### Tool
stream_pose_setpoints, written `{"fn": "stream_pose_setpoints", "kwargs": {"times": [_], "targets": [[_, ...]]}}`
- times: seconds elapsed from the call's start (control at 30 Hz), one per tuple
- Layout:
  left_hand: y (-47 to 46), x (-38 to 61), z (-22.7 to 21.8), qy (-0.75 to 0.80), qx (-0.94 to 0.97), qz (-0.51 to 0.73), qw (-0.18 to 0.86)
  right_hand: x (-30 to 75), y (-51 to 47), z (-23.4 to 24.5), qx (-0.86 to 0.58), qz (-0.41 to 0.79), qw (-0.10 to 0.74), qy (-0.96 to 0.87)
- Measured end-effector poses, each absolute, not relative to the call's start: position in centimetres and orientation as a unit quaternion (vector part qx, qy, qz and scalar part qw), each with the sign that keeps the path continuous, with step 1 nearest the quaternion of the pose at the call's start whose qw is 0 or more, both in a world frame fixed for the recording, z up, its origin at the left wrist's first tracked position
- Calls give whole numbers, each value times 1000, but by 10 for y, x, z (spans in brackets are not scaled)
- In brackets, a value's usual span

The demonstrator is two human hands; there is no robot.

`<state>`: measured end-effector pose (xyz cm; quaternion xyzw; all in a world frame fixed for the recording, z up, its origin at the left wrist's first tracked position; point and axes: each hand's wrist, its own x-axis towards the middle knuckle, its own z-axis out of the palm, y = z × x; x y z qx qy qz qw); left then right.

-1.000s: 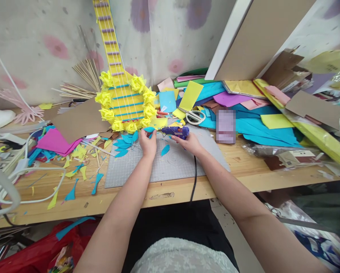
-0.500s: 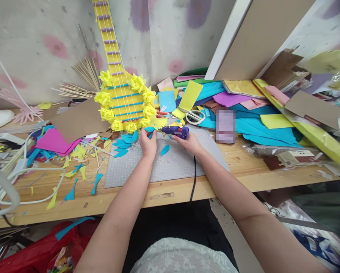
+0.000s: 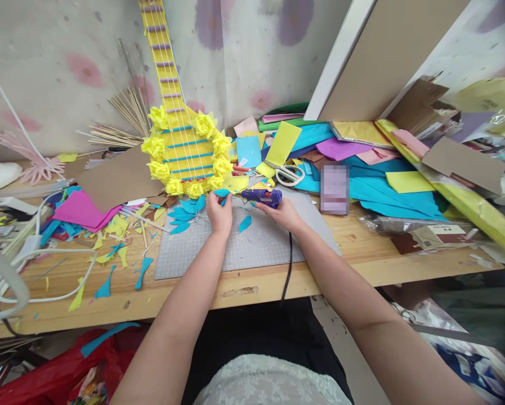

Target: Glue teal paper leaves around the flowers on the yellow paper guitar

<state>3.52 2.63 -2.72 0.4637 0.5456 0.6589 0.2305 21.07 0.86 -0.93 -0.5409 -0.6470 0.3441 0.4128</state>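
Note:
Pinched in the fingers of my left hand [image 3: 219, 212] is a blue paper leaf [image 3: 222, 193]. My right hand [image 3: 280, 212] grips a purple glue gun [image 3: 260, 196], its nozzle pointing left at the leaf; whether the tip touches it I cannot tell. Another blue leaf [image 3: 245, 224] lies between my hands on the grey cutting mat [image 3: 252, 253]. Left of my left hand is a pile of blue leaves [image 3: 184, 214]. Behind it stands a yellow paper guitar [image 3: 188, 149], edged with yellow paper flowers and leaning against the wall.
White-handled scissors [image 3: 289, 175] lie behind the glue gun. Sheets of coloured paper [image 3: 396, 194] heap up at the right. Paper scraps [image 3: 117, 228] and white cables [image 3: 77, 281] cover the left side. The glue gun's black cord [image 3: 289, 264] hangs over the table's front edge.
The glue gun has turned very slightly in my right hand, its body a little lower. My left hand holds the leaf in nearly the same place.

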Motion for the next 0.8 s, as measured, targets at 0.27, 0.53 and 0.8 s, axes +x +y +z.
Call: {"fn": "stream_pose_setpoints", "kwargs": {"times": [0.27, 0.53, 0.8], "targets": [[26, 36, -28, 543, 474, 652, 236, 208, 9, -8, -546, 332, 412, -649], [25, 36, -27, 541, 476, 651, 238, 208, 10, -9, -546, 338, 415, -645], [25, 38, -27, 531, 490, 650, 235, 209, 12, -10, -549, 337, 414, -643]]}}
